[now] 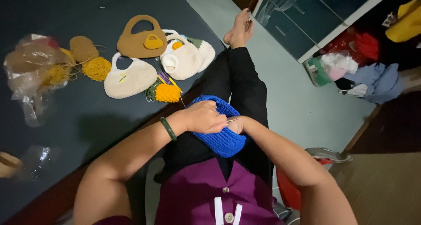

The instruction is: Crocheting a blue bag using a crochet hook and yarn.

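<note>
Our left hand (pixel 202 117) curls over the blue crochet piece (pixel 221 139) on our lap, gripping it. Our right hand (pixel 237 125) pinches a thin crochet hook (pixel 231 120). At ten o'clock on the dark mat (pixel 87 115) lie cream bags (pixel 129 79), a brown bag (pixel 139 41) and yellow yarn (pixel 96 68).

The room is moderately lit from above, and the light falls evenly on the arms and lap. The dark surface (pixel 87 120) takes a soft shadow beside the left forearm. A clear plastic bag (pixel 30 71) catches faint glare. Wide-angle distortion bends the edges, and the corners look slightly soft.
</note>
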